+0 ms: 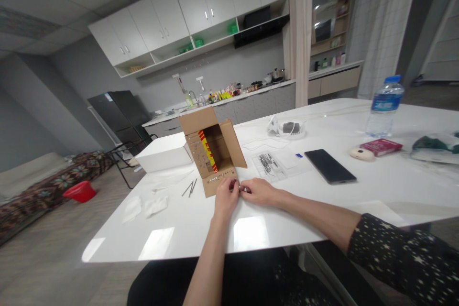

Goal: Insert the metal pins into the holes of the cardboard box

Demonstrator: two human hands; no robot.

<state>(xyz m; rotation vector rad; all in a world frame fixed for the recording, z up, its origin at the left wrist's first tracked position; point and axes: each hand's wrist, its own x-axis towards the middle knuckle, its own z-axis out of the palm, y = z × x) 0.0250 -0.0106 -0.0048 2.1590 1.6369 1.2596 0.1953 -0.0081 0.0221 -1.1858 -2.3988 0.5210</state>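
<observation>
Head view: holding bare left hand [225, 194] and bare right hand [258, 191] together, apparently pinching a tiny item [240, 189], too blurred to identify, between fingertips. Working close to an open brown cardboard box [234, 146] at eleven o'clock, with slim dark pieces [267, 164] lying at two o'clock. Probably adjusting by fingertip; seemingly calling for steady two-handed pinching before releasing.

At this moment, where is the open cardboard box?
In the head view, the cardboard box stands near the centre, just beyond the left hand, right of the white box.
</observation>
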